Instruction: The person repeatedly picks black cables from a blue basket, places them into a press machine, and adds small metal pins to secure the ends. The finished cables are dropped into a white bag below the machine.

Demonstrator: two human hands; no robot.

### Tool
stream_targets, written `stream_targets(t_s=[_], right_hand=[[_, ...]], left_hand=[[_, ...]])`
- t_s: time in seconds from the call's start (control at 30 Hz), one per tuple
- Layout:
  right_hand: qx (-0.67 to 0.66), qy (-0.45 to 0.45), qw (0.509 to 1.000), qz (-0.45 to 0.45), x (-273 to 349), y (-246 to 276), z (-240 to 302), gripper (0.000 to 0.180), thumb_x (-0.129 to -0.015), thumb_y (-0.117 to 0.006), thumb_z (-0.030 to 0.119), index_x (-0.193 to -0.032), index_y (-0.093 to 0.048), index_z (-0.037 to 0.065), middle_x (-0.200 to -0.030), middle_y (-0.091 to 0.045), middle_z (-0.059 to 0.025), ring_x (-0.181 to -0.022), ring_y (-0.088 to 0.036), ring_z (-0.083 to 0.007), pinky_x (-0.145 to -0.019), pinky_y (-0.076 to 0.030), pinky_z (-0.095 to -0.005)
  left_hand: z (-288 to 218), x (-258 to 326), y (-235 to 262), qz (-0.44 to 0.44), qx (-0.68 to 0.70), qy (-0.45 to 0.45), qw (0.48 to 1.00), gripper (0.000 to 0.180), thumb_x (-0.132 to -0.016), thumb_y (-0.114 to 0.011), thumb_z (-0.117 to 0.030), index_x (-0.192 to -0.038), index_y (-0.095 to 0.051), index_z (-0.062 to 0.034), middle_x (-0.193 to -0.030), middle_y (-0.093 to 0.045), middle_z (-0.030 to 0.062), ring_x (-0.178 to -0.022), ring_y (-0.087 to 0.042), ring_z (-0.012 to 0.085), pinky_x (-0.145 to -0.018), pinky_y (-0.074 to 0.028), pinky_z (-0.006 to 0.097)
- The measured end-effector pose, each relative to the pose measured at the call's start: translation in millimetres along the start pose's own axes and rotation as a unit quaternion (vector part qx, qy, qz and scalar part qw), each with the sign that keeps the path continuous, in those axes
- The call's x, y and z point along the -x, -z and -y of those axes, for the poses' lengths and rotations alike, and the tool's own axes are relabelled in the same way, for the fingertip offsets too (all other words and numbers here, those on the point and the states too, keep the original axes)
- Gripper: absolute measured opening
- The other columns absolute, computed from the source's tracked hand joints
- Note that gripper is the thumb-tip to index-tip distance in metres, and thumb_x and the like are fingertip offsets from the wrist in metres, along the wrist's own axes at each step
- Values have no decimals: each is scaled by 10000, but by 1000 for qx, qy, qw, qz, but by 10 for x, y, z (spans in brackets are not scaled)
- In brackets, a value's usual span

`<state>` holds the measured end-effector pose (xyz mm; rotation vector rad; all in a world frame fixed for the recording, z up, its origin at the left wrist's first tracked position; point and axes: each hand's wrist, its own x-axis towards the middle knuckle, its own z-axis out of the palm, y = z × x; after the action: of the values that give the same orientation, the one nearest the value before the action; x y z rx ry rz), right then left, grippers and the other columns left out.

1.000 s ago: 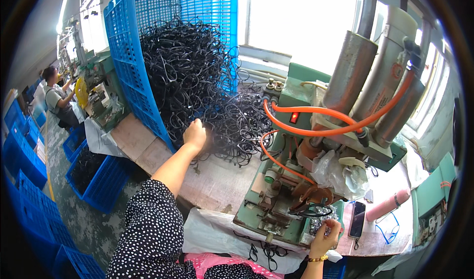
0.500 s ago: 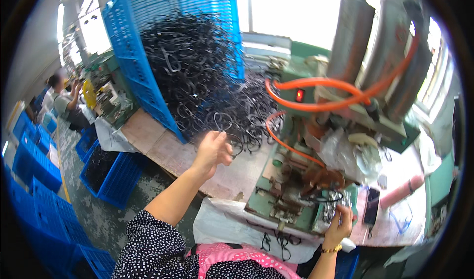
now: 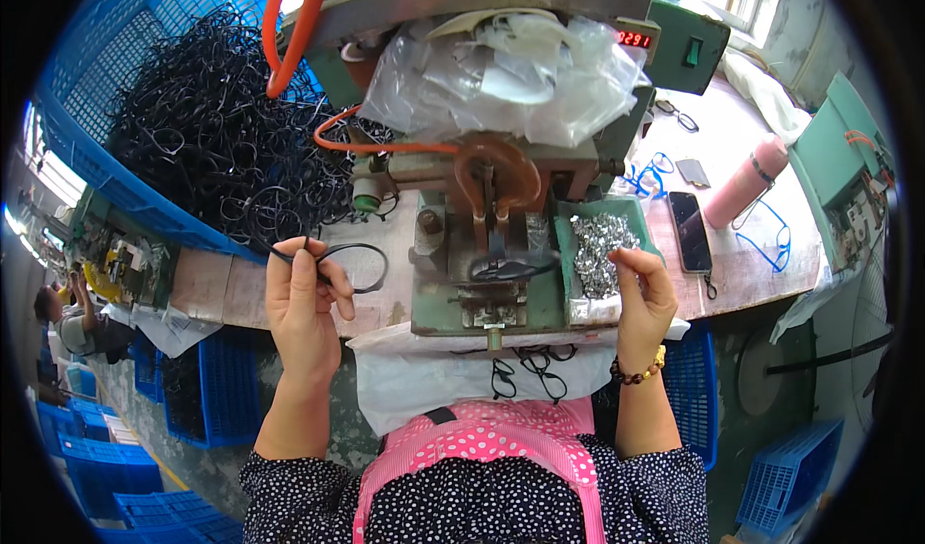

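My left hand (image 3: pixel 306 298) is closed on a black eyeglass frame (image 3: pixel 383 276), pinched between thumb and fingers, with one rim sticking out to the right. It is raised in front of the blue crate's near end, left of the green bench machine (image 3: pixel 453 322). Another dark eyeglass frame (image 3: pixel 513 267) sits in the machine's fixture, under the copper-coloured loop (image 3: pixel 528 185). My right hand (image 3: pixel 644 298) is pinched over the near edge of a green tray (image 3: pixel 647 236) of small shiny metal pieces (image 3: pixel 595 255). Whatever its fingertips hold is too small to make out.
A large blue crate (image 3: pixel 159 202) of tangled black frames stands at left. Orange hoses (image 3: pixel 385 146) and a plastic bag (image 3: pixel 501 81) hang at the machine. At right lie a phone (image 3: pixel 689 231), a pink bottle (image 3: pixel 750 183) and blue frames (image 3: pixel 771 250). Several black frames (image 3: pixel 540 375) hang at the front edge.
My view has swung right toward the machine. My left hand has come away from the pile with a black eyeglass frame. My right hand stays by the metal pieces, fingers pinched.
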<state>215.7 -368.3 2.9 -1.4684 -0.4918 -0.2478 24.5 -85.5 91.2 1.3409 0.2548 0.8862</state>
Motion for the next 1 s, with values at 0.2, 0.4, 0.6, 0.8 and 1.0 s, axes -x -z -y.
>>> stream_targets(t_s=[0.2, 0.4, 0.6, 0.8, 1.0], right_hand=[[-102, -40, 994, 13, 16, -175, 179, 127, -897, -658, -87, -982, -674, 6, -994, -668, -38, -931, -609, -102, -861, -468, -240], [-134, -18, 988, 73, -46, -503, 357, 171, -841, -646, -113, -957, -654, 12, -1001, -643, -59, -1039, -593, -173, -944, -447, -301], [-98, 16, 987, 125, -20, -906, 455, 269, -849, -644, -96, -1093, -577, -4, -1087, -600, -83, -1057, -569, -162, -956, -422, -290], [-167, -39, 975, 139, 59, -1057, 485, 451, -855, -644, -100, -1257, -456, -16, -1073, -593, -63, -956, -577, -111, -894, -453, -259], [-188, -71, 969, 144, 53, -1090, 499, 478, -851, -652, -98, -1271, -439, -17, -1039, -607, -60, -957, -570, -117, -901, -455, -266]], left_hand=[[25, 76, -70, 16, -20, -2, 1000, 173, -1049, -523, -159, -1160, -571, -35, -1023, -637, 66, -778, -605, 115, -561, -466, 214], [-94, 32, -234, 32, 1, -45, 998, 182, -1041, -532, -147, -1175, -566, -28, -1065, -648, 84, -828, -632, 139, -593, -487, 231], [-134, -183, -515, 48, 8, -81, 996, 188, -1027, -552, -123, -1180, -573, -17, -1113, -668, 117, -882, -665, 164, -644, -493, 258], [-38, -288, -571, 49, 14, -133, 990, 215, -1018, -577, -133, -1200, -590, -18, -1099, -683, 113, -839, -667, 156, -645, -493, 256], [-43, -274, -572, 49, 6, -134, 990, 205, -1015, -589, -143, -1171, -592, -10, -1085, -685, 108, -836, -667, 150, -635, -490, 252]])
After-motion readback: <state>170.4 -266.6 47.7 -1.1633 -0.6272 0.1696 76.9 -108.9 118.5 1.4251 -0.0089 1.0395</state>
